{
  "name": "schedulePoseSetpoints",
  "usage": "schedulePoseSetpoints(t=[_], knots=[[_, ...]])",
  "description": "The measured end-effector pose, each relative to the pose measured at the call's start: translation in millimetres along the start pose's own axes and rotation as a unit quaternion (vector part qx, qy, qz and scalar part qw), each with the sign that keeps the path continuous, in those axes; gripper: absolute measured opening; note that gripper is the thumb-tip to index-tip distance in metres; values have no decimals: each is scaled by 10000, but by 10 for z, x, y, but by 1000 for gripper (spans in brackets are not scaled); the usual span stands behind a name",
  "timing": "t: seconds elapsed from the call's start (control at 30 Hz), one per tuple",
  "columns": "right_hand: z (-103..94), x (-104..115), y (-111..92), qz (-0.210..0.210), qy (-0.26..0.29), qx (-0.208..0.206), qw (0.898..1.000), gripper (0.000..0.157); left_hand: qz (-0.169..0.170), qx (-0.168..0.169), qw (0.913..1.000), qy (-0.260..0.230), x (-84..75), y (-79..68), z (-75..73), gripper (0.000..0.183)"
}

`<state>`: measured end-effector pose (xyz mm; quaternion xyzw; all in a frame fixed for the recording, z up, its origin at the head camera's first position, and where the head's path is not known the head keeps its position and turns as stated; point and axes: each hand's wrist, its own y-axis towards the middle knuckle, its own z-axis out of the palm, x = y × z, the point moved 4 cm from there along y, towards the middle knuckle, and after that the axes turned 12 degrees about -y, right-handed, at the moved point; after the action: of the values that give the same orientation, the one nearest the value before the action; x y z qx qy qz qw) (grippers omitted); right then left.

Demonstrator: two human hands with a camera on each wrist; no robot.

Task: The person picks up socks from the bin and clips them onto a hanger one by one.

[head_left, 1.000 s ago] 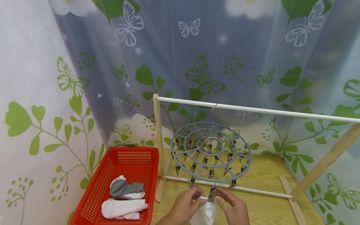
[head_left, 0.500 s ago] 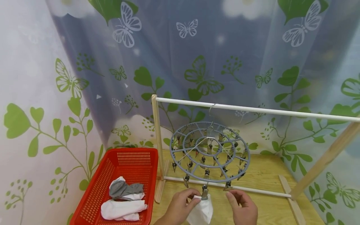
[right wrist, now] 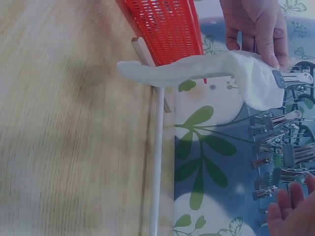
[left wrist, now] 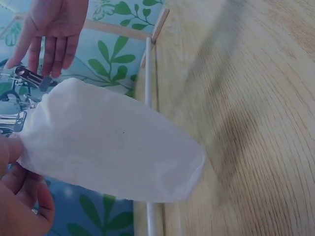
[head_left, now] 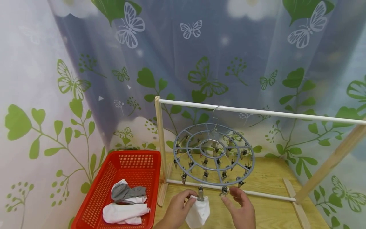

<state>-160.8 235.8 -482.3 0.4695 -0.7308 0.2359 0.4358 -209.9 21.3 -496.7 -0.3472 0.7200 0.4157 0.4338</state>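
Note:
A white sock (head_left: 197,212) hangs below the front of a round grey clip hanger (head_left: 213,183), its opening caught in a metal clip (head_left: 201,194). My left hand (head_left: 176,208) pinches the sock's edge right beside that clip; in the left wrist view the sock (left wrist: 113,142) spreads out beyond the fingertips. To the right, my right hand (head_left: 241,210) has its thumb tip close to another metal clip (head_left: 224,191). In the left wrist view the fingers of the right hand (left wrist: 59,29) look extended, not curled round this clip (left wrist: 33,77).
A red basket (head_left: 155,190) on the left holds a grey-and-white sock (head_left: 128,192) and white socks (head_left: 125,213). The hanger hooks onto a white rail (head_left: 263,112) with wooden posts (head_left: 160,136). A lower white bar (head_left: 268,195) runs just above the wooden table (head_left: 271,171).
My right hand has let go of the clip at the sock and shifted right, beside a neighbouring clip. My left hand, the sock and its clip have moved left as the hanger turned.

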Motion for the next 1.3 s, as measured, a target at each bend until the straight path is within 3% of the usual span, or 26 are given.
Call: schedulePoseSetpoints(t=[0.1,0.37,0.83,1.07,1.3], knots=[[53,-9,-4,-17,52,420,9991,60,-24,-57,10000,54,25,3,-26,12],[99,42,-25,-318,264,712,9966,57,279,-243,9993,95,53,-13,-71,14],[259,149,59,-378,115,1291,9908,70,-118,-205,9997,22,48,-8,-153,16],[322,214,98,-730,293,1349,9877,38,-284,-307,9991,100,54,-1,-195,13],[294,249,73,-838,144,1393,9866,30,-222,-462,9986,141,26,-10,-232,13]])
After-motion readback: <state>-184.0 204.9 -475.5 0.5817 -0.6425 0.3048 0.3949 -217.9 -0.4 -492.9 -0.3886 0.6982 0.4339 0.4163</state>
